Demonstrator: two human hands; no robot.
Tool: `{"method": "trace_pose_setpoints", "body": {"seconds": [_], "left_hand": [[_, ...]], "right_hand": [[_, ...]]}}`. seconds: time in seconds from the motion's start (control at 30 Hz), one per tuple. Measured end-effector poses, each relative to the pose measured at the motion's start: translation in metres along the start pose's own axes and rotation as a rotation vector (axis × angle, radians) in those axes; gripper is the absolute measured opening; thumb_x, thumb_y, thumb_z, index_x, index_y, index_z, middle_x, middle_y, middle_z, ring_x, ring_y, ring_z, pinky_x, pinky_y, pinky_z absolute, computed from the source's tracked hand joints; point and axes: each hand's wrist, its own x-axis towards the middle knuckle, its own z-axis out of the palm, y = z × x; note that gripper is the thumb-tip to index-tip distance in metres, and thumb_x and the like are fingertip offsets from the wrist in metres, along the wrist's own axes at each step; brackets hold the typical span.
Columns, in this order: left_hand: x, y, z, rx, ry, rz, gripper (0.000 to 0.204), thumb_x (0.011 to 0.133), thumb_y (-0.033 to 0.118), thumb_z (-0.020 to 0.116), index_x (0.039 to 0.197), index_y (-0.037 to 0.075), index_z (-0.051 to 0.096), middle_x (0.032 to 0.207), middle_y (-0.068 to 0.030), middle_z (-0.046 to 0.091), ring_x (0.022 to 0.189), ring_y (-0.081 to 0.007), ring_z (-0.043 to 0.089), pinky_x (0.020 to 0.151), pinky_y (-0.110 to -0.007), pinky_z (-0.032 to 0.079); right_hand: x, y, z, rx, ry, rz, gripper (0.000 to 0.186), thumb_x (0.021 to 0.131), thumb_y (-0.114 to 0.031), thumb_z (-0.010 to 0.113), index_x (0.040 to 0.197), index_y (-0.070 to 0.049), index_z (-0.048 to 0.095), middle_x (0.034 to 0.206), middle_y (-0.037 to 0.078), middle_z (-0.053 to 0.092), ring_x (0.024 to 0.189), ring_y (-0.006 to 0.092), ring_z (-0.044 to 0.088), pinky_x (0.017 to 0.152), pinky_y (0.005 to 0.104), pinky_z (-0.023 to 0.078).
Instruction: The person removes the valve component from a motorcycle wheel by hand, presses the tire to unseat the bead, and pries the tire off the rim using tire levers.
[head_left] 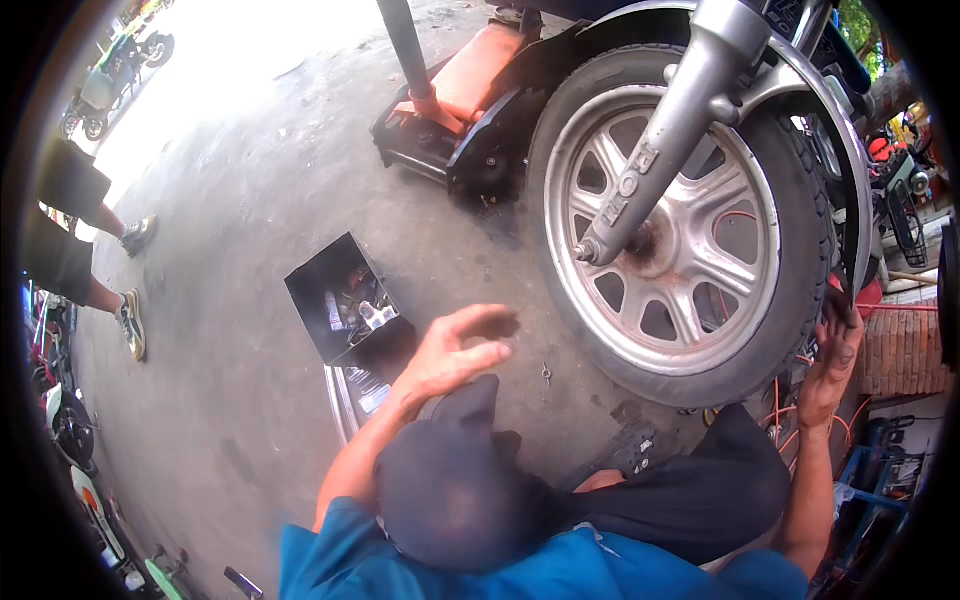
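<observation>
Bright blue short-sleeved shirt point(520, 580), dark trousers point(700, 480)

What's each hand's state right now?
Left hand: open, nothing visible in it.
Right hand: open, beside the front tyre; whether it touches can't be told.

Our left hand point(453, 354) curves, thumb point(487, 354) parted from fingers point(478, 319); well to its right, our right hand point(833, 368) points upward above its forearm point(812, 460).

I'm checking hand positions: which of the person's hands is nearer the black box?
The left hand, beside the open black box; the right hand is near the right edge of the tyre.
</observation>
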Motion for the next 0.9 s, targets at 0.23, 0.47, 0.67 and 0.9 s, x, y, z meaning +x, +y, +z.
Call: {"method": "trace_pose_setpoints", "body": {"seconds": [0.23, 0.47, 0.67, 0.9], "left_hand": [[-0.089, -0.086, -0.089, 0.245, 1.284, 0.104, 0.043, 0.085, 0.012, 0.070, 0.123, -0.002, 0.057, 0.111, -0.0127, 0.064, 0.102, -0.0199, 0.060, 0.091, -0.034, 0.047], [-0.123, -0.125, -0.116, 0.296, 1.202, -0.328, 0.065, 0.081, 0.039, 0.072, 0.127, -0.003, 0.054, 0.111, -0.0197, 0.063, 0.105, -0.0273, 0.060, 0.092, -0.038, 0.046], [-0.097, -0.119, -0.133, 0.713, 0.998, -0.684, 0.043, 0.080, 0.033, 0.061, 0.103, -0.002, 0.062, 0.097, -0.0266, 0.066, 0.097, -0.0427, 0.063, 0.086, -0.048, 0.048], [-0.084, -0.093, -0.204, 0.848, 0.935, -0.659, 0.026, 0.074, 0.016, 0.053, 0.087, -0.002, 0.066, 0.090, -0.0273, 0.066, 0.091, -0.0442, 0.063, 0.083, -0.051, 0.048]], "right_hand": [[0.042, 0.083, -0.019, -0.001, 0.100, 0.228, 0.072, 0.096, -0.058, 0.040, 0.143, -0.003, 0.038, 0.138, 0.011, 0.045, 0.133, 0.0236, 0.037, 0.107, 0.0378, 0.030], [0.030, 0.083, 0.036, -0.238, 0.259, -0.006, 0.056, 0.098, -0.034, 0.056, 0.136, 0.004, 0.042, 0.131, 0.014, 0.050, 0.121, 0.0233, 0.048, 0.103, 0.0354, 0.036], [0.017, 0.067, 0.020, -0.326, 0.319, -0.011, 0.036, 0.099, -0.023, 0.055, 0.123, 0.004, 0.057, 0.121, 0.011, 0.061, 0.110, 0.0190, 0.056, 0.099, 0.0315, 0.043], [0.038, 0.019, 0.016, -0.408, 0.203, -0.251, 0.029, 0.099, -0.006, 0.049, 0.125, 0.008, 0.054, 0.120, 0.017, 0.062, 0.110, 0.0241, 0.060, 0.094, 0.0333, 0.050]]}}
